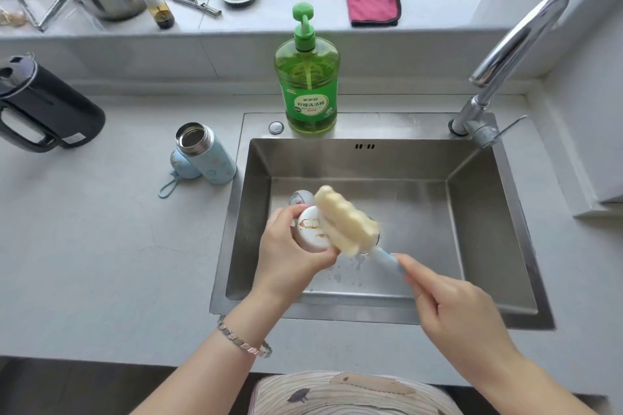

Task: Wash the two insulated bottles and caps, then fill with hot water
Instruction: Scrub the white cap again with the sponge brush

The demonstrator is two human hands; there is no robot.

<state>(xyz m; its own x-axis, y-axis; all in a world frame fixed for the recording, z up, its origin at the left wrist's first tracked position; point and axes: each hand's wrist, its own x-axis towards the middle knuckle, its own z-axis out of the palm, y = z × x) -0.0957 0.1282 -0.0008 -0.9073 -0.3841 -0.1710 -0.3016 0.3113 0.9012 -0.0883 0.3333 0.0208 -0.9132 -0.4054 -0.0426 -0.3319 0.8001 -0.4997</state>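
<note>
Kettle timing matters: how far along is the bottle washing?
Nothing looks finished. Left hand holds the white bottle over the sink; right hand scrubs it with the sponge brush. The open blue bottle and blue cap wait on the counter; filling from the black kettle remains.

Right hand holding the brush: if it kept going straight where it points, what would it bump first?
Probably the white insulated bottle held in the left hand. The right hand points up-left along its blue-handled yellow sponge brush, whose head touches that bottle. Depth is unclear.
</note>
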